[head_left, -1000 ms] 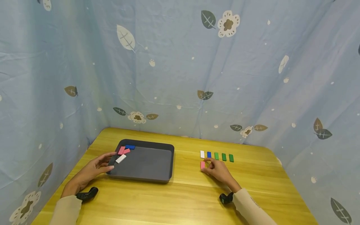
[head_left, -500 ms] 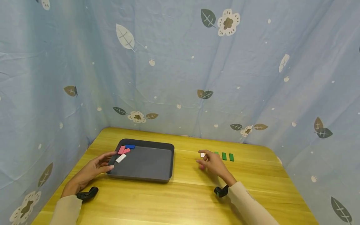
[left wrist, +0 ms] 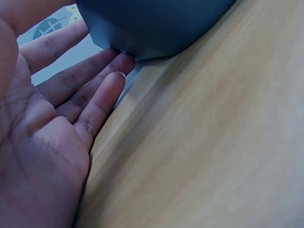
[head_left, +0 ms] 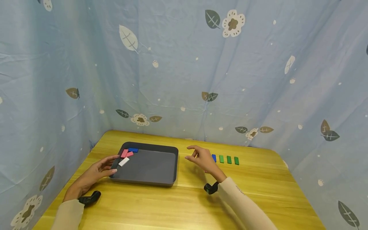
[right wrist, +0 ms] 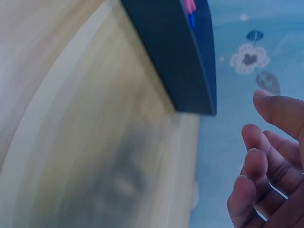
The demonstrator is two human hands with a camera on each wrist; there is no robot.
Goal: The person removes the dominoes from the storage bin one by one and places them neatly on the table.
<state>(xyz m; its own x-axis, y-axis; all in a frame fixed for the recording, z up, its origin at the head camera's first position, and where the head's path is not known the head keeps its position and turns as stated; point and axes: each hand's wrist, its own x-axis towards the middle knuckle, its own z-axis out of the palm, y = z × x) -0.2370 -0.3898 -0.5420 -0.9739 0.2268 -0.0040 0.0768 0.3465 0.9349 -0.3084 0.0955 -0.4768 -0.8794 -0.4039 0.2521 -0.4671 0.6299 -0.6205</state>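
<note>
—Hands?
—Left hand (head_left: 93, 172), fingers spread, touches the tray (head_left: 149, 169) at its left; right hand (head_left: 204, 160), fingertips apart (nothing held), hangs right of it.
—Technique?
—Blocks (head_left: 124, 162), inside the tray's left part, are best pinched singly by their edges.

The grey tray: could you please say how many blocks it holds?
4 visible in the tray: a blue block by the far wall, one pink block at the left, another pink block beside it, and a white block nearest the camera. Any underneath would be hidden.
</note>
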